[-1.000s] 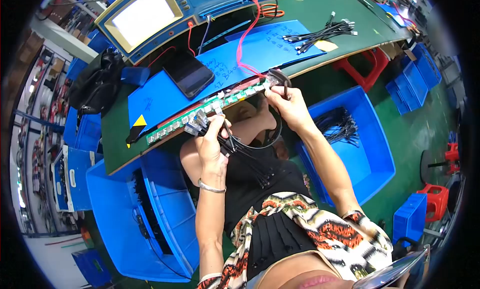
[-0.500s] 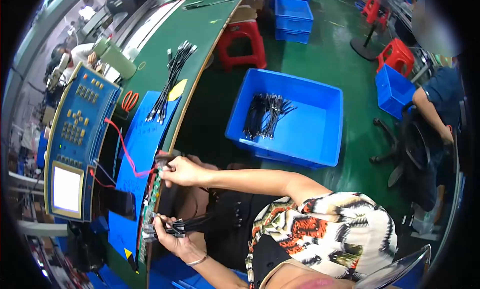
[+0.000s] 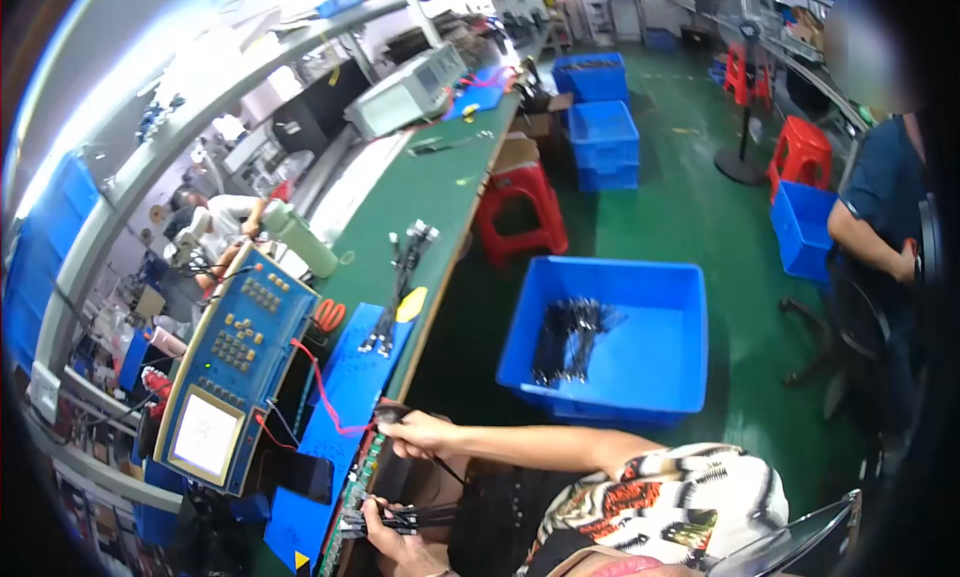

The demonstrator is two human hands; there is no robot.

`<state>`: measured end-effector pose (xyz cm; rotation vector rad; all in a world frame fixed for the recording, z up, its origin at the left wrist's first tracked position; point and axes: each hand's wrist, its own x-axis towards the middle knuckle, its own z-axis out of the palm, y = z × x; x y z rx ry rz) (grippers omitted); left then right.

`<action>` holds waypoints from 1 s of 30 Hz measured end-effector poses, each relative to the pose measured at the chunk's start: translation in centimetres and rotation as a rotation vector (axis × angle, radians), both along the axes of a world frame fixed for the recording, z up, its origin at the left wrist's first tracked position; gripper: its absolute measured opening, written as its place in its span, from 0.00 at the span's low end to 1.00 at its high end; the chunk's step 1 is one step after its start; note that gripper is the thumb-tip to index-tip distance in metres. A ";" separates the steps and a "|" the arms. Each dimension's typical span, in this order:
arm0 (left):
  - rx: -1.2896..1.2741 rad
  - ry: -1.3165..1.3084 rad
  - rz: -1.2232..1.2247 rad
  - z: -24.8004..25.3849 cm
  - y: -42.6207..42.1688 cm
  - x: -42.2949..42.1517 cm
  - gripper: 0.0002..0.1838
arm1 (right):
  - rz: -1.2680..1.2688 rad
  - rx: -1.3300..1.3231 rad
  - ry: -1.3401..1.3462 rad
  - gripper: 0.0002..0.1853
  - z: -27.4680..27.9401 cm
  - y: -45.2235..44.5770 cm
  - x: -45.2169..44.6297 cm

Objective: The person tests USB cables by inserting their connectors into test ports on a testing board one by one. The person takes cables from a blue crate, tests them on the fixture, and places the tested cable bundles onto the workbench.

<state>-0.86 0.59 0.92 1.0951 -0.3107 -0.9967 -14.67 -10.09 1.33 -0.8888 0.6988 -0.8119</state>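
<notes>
The left hand [image 3: 395, 545], fingers curled, grips a bundle of black cables [image 3: 425, 520], their metal plugs beside a green strip [image 3: 365, 469] running along the near edge of a green worktable [image 3: 385, 192]. Farther along that edge, the right hand [image 3: 422, 435], thumb and fingertips pressed together, pinches a single black cable [image 3: 452, 471] at the strip's end; its tip is hidden. A blue sheet [image 3: 330, 427] lies just inside the edge, a dark phone [image 3: 298, 474] against it, with red wires [image 3: 327, 399] crossing from a blue machine [image 3: 230, 352] toward the far edge. A loose cable pile [image 3: 402, 277] overlaps the sheet's end, near red-handled scissors [image 3: 328, 315]. On the floor beyond the near edge, a blue bin [image 3: 655, 362] carries more cables [image 3: 572, 342]; a red stool [image 3: 522, 212] stands beside the worktable. Across the aisle, another person's arm [image 3: 868, 239] reaches forward.
</notes>
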 end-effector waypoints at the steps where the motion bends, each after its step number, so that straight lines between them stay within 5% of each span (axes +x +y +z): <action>1: -0.001 -0.032 -0.007 -0.6 -0.1 0.4 0.06 | -0.001 0.008 -0.004 0.24 -0.2 -0.2 0.2; 8: -0.063 0.010 -0.116 -2.1 -0.3 2.3 0.07 | 0.169 0.205 -0.143 0.22 -1.4 -1.0 0.8; 17: -0.057 0.008 -0.102 -1.6 0.0 1.9 0.07 | 0.142 0.063 -0.098 0.23 -1.3 -0.1 0.8; 20: 0.036 -0.082 -0.030 -1.0 1.6 0.6 0.06 | 0.202 -0.166 0.048 0.28 -2.4 2.1 -0.1; 23: -0.011 -0.119 -0.246 -1.4 3.7 0.1 0.06 | 0.008 -0.337 -0.008 0.31 -0.4 4.7 -3.1; 27: 0.054 0.040 -0.145 -1.7 4.0 -0.1 0.07 | -0.175 -0.054 -0.546 0.30 8.2 3.0 -7.1; 29: 0.096 0.008 -0.050 -0.8 4.4 -0.5 0.05 | 0.071 -0.244 -0.319 0.31 7.5 1.8 -6.9; 30: 0.015 -0.303 -0.260 -2.5 5.9 1.7 0.15 | 0.092 -0.254 -0.139 0.31 8.6 2.8 -7.6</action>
